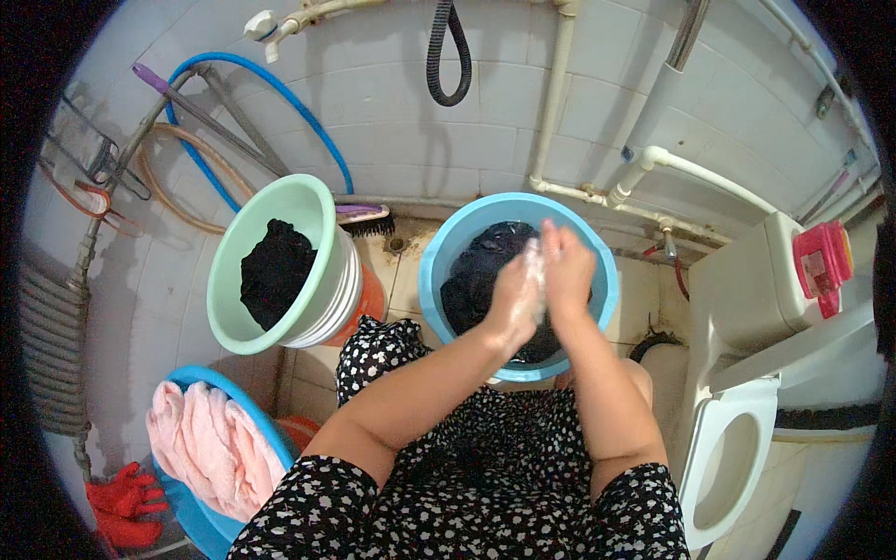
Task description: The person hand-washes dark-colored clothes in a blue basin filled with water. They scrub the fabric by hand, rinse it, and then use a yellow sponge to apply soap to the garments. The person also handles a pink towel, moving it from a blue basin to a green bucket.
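Over the light blue basin (431, 280), my left hand (515, 297) and my right hand (567, 273) are pressed palm to palm with their fingers closed together. Whitish suds coat my left hand where the two meet. Motion blurs the fingers somewhat, and whatever lies between the palms, if anything, is hidden. Beneath them, dark wet cloth (481, 280) fills the basin, partly covered by my hands.
To the left, a pale green basin (224, 303) holding black cloth (278, 271) tilts on a white-and-orange bucket (359, 297). Pink fabric (213, 448) fills a blue tub (257, 420) beside red gloves (124, 504). A brush (366, 220) lies by the wall; a toilet (733, 467) stands right.
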A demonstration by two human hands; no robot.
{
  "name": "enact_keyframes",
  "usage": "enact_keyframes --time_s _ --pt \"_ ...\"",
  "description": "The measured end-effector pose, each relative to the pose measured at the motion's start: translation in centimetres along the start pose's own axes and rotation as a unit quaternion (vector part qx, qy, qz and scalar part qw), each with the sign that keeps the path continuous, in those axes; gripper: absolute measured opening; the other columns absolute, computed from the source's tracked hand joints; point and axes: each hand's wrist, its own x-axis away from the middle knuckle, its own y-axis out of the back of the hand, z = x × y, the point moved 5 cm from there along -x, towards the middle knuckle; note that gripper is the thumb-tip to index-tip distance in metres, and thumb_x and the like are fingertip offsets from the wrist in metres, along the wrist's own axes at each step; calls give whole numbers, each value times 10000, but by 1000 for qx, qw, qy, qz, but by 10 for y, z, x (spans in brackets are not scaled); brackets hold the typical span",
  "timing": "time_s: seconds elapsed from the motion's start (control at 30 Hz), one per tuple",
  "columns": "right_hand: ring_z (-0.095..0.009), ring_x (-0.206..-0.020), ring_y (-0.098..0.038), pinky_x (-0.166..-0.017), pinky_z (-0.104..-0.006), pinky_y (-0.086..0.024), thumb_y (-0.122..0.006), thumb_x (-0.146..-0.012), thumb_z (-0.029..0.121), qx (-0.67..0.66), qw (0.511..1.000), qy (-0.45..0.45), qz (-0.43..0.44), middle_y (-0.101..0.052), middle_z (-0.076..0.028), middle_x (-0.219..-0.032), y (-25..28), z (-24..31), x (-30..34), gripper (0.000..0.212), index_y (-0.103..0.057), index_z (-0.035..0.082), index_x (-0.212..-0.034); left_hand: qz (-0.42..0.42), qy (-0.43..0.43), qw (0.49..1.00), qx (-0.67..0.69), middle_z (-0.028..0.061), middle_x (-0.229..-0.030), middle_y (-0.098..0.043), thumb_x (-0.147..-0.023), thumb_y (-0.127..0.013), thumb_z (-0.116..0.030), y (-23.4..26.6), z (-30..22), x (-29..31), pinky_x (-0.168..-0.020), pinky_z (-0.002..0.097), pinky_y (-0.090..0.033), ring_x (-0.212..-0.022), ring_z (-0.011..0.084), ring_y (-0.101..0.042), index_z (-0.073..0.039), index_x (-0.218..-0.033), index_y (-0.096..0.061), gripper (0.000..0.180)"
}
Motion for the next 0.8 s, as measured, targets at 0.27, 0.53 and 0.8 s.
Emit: enact_keyframes --time_s 0.27,0.53,0.8 --pt "-343 -498 -500 -520 -398 -416 -532 -869 316 -42 998 -52 -6 -517 -205 -558 -15 -34 -7 398 -532 0 -627 -34 -18 992 -121 -38 -730 -516 -940 -422 -361 -6 -20 5 -573 229 -403 -647 73 -468 -107 -830 -532 298" --pt "-234 -503 -487 -539 -346 -428 -615 -810 224 -218 976 12 -14 -491 -136 -542 -4 13 22 307 -503 13 -617 -51 -63 989 -125 3 -704 -476 -933 -431 -368 32 -49 -37 -563 268 -428 -634 96 -479 -106 -858 -515 285" --pt "-278 -478 -533 -462 -362 -428 -600 -784 181 -110 994 9 29 -532 -163 -573 -15 1 10 248 -528 34 -598 -67 10 997 -37 -26 -685 -507 -923 -412 -431 -7 -20 4 -584 268 -446 -623 100 -503 -143 -792 -519 334"
